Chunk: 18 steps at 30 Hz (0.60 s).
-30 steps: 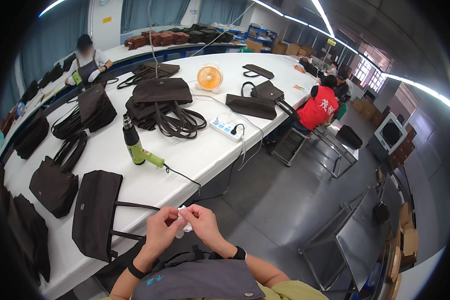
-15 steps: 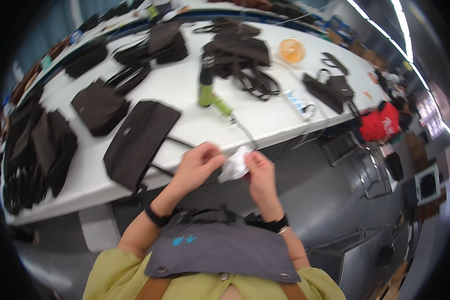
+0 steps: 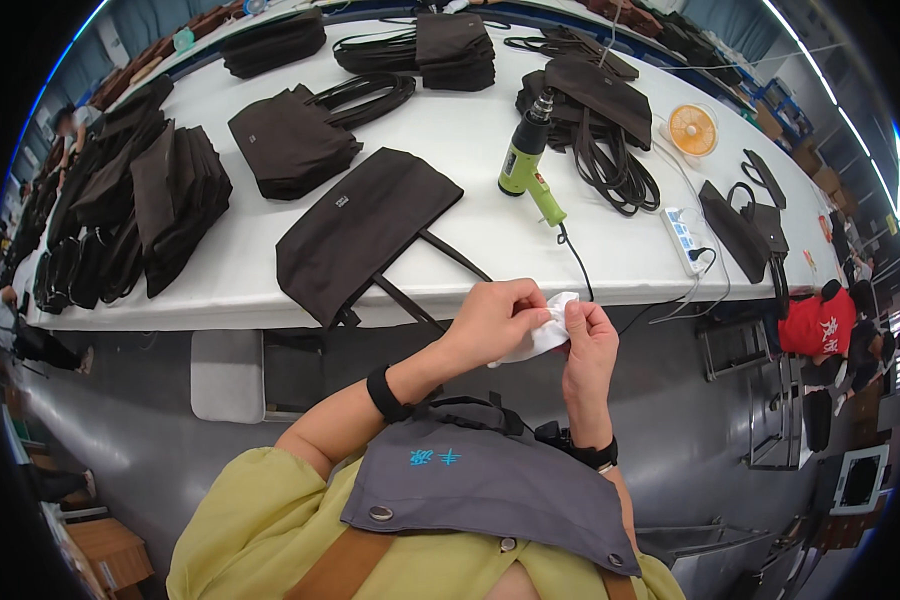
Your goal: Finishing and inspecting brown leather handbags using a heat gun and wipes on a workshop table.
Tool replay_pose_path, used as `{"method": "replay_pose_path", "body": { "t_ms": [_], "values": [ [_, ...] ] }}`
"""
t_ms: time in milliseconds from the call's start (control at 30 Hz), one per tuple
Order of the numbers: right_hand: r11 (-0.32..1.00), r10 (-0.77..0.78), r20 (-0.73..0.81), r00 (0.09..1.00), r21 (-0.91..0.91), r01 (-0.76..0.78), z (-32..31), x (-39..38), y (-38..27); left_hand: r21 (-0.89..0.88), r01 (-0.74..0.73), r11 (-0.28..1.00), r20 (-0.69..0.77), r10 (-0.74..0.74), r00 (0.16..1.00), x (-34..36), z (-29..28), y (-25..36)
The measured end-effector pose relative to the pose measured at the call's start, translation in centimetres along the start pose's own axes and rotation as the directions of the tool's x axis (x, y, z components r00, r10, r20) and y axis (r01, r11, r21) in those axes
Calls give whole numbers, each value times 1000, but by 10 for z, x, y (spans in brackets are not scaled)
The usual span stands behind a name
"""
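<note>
My left hand (image 3: 495, 325) pinches a white cloth (image 3: 535, 340) from the left, and my right hand (image 3: 588, 350) pinches it from the right, both just off the table's front edge. Beyond them, a dark brown handbag (image 3: 365, 230) lies on the white table with two straps hanging toward my hands. A green-and-black heat gun (image 3: 520, 160) stands nozzle up behind my hands, its cord running over the table's edge. The far side of the cloth is partly hidden by my fingers.
Stacks of dark bags (image 3: 170, 200) cover the table's left and back. A white power strip (image 3: 682, 240) and an orange fan (image 3: 690, 130) are at the right. A grey stool (image 3: 225, 380) is underneath. Co-workers sit or stand at both sides, one in red (image 3: 815, 320).
The view has swung round to face the table squarely. My hands have drawn the white cloth out from a small bunch into a larger piece, and my left fingers now grip it.
</note>
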State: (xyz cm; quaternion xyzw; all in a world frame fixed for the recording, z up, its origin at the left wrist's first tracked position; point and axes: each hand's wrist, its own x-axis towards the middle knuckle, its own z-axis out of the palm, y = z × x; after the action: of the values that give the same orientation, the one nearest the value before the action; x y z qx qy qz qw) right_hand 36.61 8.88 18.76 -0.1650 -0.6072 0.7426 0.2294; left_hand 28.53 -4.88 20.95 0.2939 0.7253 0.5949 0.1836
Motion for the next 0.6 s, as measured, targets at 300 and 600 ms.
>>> {"method": "replay_pose_path", "body": {
  "t_ms": [300,600],
  "values": [
    [984,175,-7,985,21,-175,10,4,-6,555,-620,554,293,567,770,-3,-16,-9],
    [806,-103,381,919,-510,301,38,-33,19,-662,411,627,200,-381,903,-34,-49,-54]
  ]
}}
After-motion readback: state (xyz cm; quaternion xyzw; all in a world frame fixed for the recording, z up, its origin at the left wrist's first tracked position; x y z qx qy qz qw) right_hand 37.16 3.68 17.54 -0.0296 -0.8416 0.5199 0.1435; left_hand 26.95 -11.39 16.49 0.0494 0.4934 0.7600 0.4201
